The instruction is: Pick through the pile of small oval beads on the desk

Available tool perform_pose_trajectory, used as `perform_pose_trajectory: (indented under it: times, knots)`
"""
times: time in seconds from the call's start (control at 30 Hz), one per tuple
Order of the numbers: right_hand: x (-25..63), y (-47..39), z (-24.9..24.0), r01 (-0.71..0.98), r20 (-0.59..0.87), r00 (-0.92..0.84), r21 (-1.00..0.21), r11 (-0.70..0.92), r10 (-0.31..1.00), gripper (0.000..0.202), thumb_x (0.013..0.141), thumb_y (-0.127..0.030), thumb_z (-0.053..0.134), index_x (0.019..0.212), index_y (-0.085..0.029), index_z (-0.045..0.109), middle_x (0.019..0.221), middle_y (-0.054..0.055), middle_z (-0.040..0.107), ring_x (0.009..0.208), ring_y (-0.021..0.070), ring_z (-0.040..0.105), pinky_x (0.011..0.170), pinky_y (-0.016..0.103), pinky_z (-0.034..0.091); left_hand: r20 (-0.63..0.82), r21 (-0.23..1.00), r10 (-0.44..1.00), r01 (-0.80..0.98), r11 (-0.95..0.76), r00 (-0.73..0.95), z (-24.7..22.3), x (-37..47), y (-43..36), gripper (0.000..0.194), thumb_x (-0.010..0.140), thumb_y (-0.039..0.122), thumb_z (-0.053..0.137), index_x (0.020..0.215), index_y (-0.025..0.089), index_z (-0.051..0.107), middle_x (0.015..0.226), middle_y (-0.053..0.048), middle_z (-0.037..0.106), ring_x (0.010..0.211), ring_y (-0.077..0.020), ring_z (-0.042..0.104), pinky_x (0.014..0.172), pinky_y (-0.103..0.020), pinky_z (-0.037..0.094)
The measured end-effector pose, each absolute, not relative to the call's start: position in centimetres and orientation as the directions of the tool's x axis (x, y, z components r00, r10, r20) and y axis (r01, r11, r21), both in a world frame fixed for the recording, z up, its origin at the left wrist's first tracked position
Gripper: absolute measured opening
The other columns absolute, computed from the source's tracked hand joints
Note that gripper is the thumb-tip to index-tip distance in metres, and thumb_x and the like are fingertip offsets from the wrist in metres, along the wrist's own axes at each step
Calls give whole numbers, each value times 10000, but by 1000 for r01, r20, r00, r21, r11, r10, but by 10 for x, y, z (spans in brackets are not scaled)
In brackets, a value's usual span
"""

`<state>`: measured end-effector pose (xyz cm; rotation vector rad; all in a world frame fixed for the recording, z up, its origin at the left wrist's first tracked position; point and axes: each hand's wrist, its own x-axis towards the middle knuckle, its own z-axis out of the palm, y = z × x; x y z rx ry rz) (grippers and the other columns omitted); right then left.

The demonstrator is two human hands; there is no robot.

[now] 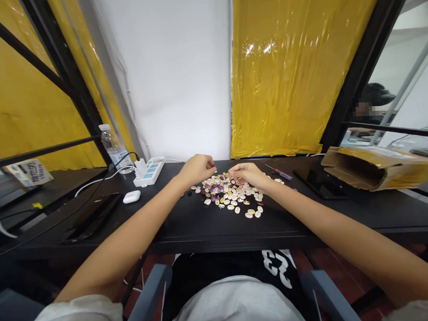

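A small purple piece is pinched in the left hand point(196, 169), while the right hand point(248, 174) is laid, fingers curled, on the heap of buttons point(229, 193) spread mid-table point(188, 228). Sorting seems under way (a fine pinch is needed next). Farther out, a power strip point(149, 172), earbud case point(131, 196) and bottle point(113, 145) are seen; "23" is readable on the shirt point(275, 266)

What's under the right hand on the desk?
The right hand rests on the far edge of a pile of small buttons, cream, purple and yellow, on the black desk. Whatever lies beneath its palm and fingertips is covered.
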<state>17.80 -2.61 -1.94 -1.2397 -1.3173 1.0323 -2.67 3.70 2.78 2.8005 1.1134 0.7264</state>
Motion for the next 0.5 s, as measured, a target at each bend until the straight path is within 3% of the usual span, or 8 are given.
perform_pose_trajectory:
  times: [0.13,0.27,0.37,0.5]
  knots:
    - [179,-26,-18,155,143,27,-978,137,989,45,720,-125,688,763,-140,687,695,43,670,503,101,538,433,227,430,52,146,797,785,-602,601,51,-66,58,147,725,273,613,722,151,695,710,-71,722,667,-180,650,619,-261,474]
    - [180,-23,-22,194,187,-28,-963,188,982,28,712,-127,692,728,-145,678,674,38,682,477,81,500,423,205,407,-263,210,841,879,-428,472,61,-93,69,170,642,241,653,788,163,693,724,-67,726,682,-187,665,611,-251,512]
    - [180,-23,-24,238,189,-45,-952,194,981,23,716,-142,698,727,-146,679,668,36,684,486,77,505,427,190,399,-349,186,827,897,-400,441,64,-98,67,246,582,191,657,821,176,710,753,-66,734,715,-194,670,626,-246,529]
    - [180,-23,-25,254,191,-66,-946,201,979,39,738,-168,693,753,-135,680,662,34,677,490,70,501,450,186,407,-358,143,833,906,-398,422,65,-98,63,232,559,176,652,780,183,723,756,-68,737,738,-206,669,608,-237,529]
